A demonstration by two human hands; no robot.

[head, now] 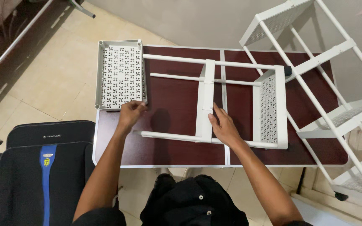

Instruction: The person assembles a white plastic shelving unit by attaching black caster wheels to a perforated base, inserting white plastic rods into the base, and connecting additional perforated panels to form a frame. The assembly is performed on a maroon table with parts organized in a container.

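A white plastic rack (208, 98) lies on its side on a dark red folding table (172, 146). It has white poles, a flat cross piece and perforated shelves. My left hand (130, 114) grips the near corner of the perforated shelf (120, 73) at the rack's left end. My right hand (223, 125) rests with spread fingers on the near pole, next to the flat cross piece. A second perforated shelf (269, 106) stands on edge at the right end of the rack.
A taller white shelf rack (336, 83) leans at the table's right side, its feet on the floor. A black bag with a blue stripe (42, 167) stands at the lower left. A metal rail (13, 42) crosses the upper left over tiled floor.
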